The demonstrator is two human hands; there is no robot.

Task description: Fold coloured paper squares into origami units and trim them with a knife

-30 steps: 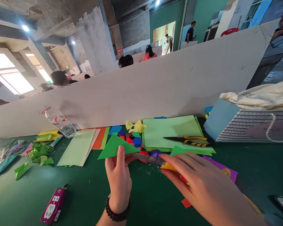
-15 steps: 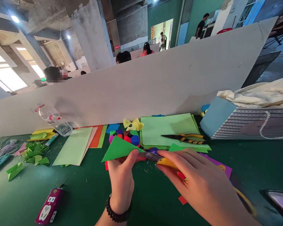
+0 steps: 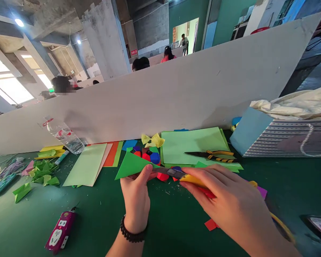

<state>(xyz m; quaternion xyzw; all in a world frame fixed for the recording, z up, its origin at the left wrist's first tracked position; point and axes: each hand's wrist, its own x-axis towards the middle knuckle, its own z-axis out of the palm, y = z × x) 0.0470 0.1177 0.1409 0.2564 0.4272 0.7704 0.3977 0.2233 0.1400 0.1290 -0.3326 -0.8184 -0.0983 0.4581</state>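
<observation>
My left hand [image 3: 136, 200] pinches a folded green paper triangle [image 3: 130, 165] and holds it up above the green table [image 3: 101, 221]. My right hand [image 3: 230, 203] grips a yellow utility knife [image 3: 188, 178]; its grey blade [image 3: 167, 172] lies along the triangle's lower right edge, next to my left thumb. A multicoloured paper ball [image 3: 148, 155] sits just behind the triangle.
Green paper sheets [image 3: 194, 144] carry yellow-handled pliers [image 3: 212, 156]. Also here: light green and orange sheets [image 3: 89, 164], a plastic bottle [image 3: 65, 135], green paper scraps [image 3: 42, 175], a magenta power strip [image 3: 59, 233], a striped bag [image 3: 286, 137], and a white partition [image 3: 176, 89] with people beyond.
The triangle and both hands rose slightly and stayed together. My left thumb slid from the triangle's middle toward its right edge, near the blade.
</observation>
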